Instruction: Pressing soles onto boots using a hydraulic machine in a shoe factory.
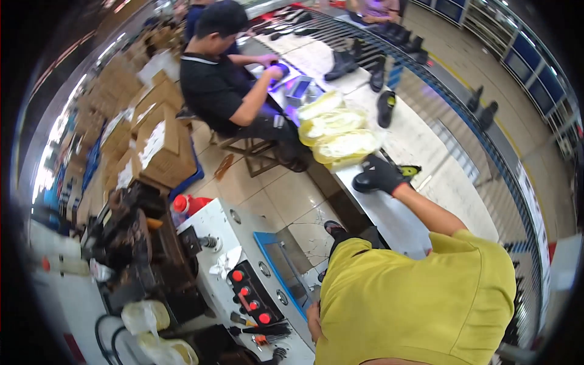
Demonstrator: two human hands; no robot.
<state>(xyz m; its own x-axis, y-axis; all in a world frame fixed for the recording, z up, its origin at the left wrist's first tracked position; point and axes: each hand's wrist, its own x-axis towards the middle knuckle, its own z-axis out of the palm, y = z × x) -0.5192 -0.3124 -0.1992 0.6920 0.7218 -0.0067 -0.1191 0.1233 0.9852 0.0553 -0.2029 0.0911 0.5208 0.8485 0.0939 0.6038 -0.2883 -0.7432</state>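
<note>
My right hand (384, 175), in a black glove with a red cuff, is closed on a black shoe (363, 184) at the near edge of the white worktable (450, 194). The shoe's dark rounded toe shows left of the glove. A black piece with yellow-green trim (410, 171) lies right beside the glove; whether it belongs to the same shoe, I cannot tell. My left hand (313, 321), bare, hangs low beside the white machine (228, 222) and its blue-framed panel (283, 271). Its fingers are mostly hidden.
Yellow bags with white contents (340, 131) lie ahead on the table, with black shoes (385, 108) beyond. A co-worker in black (213, 91) sits at the left, handling a dark item under purple light. Red knobs (253, 305) and brushes (267, 330) top the machine. Cardboard boxes (161, 146) stand left.
</note>
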